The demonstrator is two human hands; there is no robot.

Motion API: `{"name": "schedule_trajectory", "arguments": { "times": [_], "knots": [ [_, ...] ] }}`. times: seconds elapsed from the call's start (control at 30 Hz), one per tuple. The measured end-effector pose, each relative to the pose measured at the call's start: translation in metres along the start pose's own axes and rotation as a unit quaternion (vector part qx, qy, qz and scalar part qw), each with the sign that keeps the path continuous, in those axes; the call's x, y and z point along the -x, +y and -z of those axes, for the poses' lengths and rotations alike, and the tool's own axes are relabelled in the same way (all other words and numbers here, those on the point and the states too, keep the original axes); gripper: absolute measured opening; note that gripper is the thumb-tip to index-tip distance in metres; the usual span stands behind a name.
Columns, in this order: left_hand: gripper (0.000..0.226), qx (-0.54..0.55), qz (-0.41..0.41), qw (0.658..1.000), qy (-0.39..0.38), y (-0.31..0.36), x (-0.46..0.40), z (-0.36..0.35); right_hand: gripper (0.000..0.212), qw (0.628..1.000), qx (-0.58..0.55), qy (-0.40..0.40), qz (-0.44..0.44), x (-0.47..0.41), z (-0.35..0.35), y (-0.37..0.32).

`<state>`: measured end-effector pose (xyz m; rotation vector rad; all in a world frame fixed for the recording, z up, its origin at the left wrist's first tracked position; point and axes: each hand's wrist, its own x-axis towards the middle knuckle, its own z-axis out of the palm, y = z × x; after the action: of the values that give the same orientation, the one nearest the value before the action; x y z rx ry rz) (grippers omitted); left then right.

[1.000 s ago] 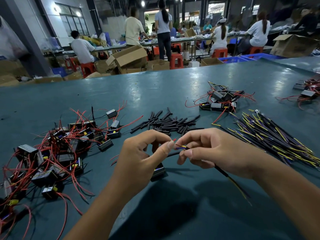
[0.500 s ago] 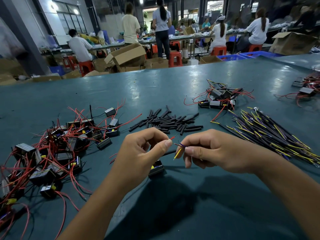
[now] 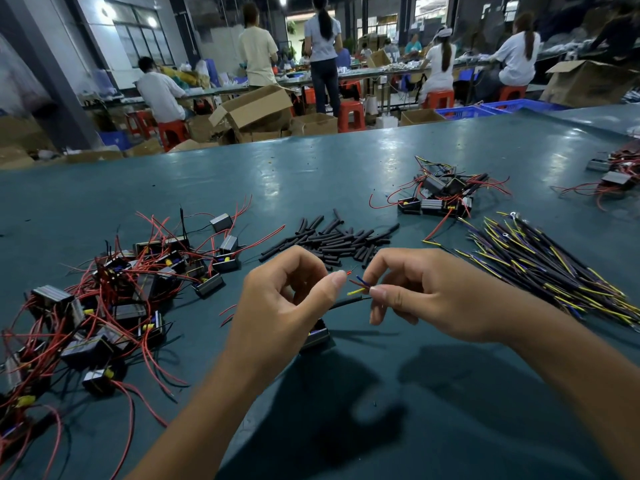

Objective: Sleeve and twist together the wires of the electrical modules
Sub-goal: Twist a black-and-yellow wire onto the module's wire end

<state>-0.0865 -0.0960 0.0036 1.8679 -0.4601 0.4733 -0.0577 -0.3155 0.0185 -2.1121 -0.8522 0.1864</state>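
Note:
My left hand pinches a thin red wire whose bare tip sticks out past the thumb. A small black module hangs under that hand, just above the table. My right hand pinches a black cable whose yellow, blue and red-brown cores fan out toward the left thumb. The red tip and the cores are a short gap apart. A heap of black sleeve tubes lies just beyond both hands.
A tangle of black modules with red wires fills the left of the green table. A bundle of black and yellow cables lies at the right, a smaller module pile behind it. People work at far benches.
The hands have drawn slightly apart. The cable cores, earlier held close against the left thumb, now fan out free between the hands, and the red wire tip shows past the thumb.

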Motion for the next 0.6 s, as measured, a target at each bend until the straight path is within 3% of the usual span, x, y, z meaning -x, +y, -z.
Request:
{"name": "schedule_trajectory", "arguments": {
  "times": [0.13, 0.37, 0.5, 0.6],
  "knots": [
    [0.043, 0.031, 0.057, 0.998, -0.003, -0.001, 0.002, -0.006, 0.005, 0.999, 0.011, 0.052, 0.010, -0.001, 0.001, 0.001],
    [0.023, 0.137, 0.129, 0.982, -0.022, 0.000, 0.000, -0.008, 0.009, 0.997, -0.052, 0.060, 0.013, -0.002, -0.001, 0.002],
    [0.033, 0.198, 0.208, 0.957, -0.033, 0.004, 0.001, -0.011, 0.013, 0.986, -0.152, 0.070, 0.026, -0.002, -0.001, 0.001],
    [0.028, 0.262, 0.265, 0.924, -0.081, 0.009, 0.002, -0.013, 0.019, 0.964, -0.255, 0.071, 0.022, -0.002, -0.002, 0.000]
  ]
}}
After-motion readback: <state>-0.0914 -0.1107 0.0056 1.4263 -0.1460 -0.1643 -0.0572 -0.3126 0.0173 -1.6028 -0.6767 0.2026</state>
